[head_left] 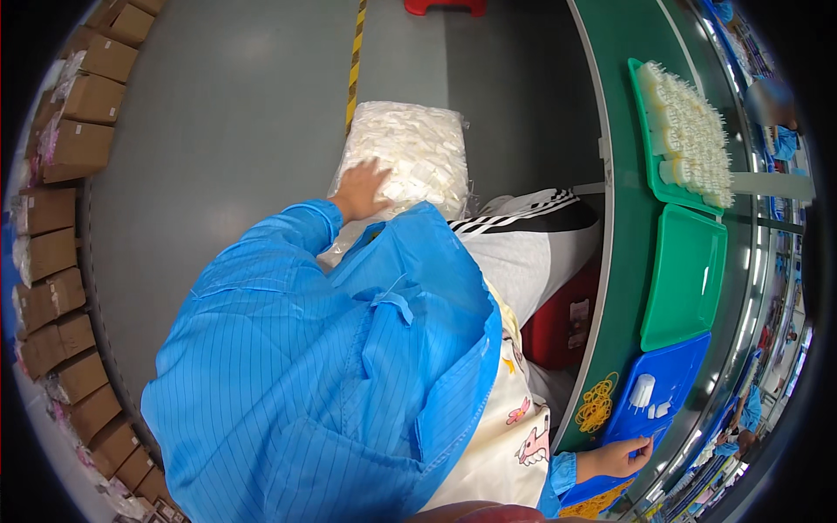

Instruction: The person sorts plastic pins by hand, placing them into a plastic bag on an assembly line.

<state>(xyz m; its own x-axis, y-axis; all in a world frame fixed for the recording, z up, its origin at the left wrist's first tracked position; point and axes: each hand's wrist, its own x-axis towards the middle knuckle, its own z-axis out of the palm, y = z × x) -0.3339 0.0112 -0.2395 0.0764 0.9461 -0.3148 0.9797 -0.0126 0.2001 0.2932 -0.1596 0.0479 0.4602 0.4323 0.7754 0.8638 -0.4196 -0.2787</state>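
Note:
My left hand (363, 188) rests on a large clear plastic bag (410, 157) packed with many small white pieces. Its fingers are spread and slightly blurred, and it grips nothing that I can see. At the lower right, my right hand (615, 457) is over the near end of a blue tray (684, 362), with its fingers curled together. Whatever they may hold is too small to tell. Beside that hand, a bundle of white pieces with thin prongs (643, 390) and a few loose white pieces (660, 410) lie in the blue tray.
On the green table (623, 261), a green tray (649, 131) holds rows of white pronged bundles (689, 131). Another green tray (684, 270) adjoins it. Yellow rubber bands (596, 403) lie near the table's edge. Cardboard boxes (77, 152) line the left side. A red container (558, 327) sits under the table.

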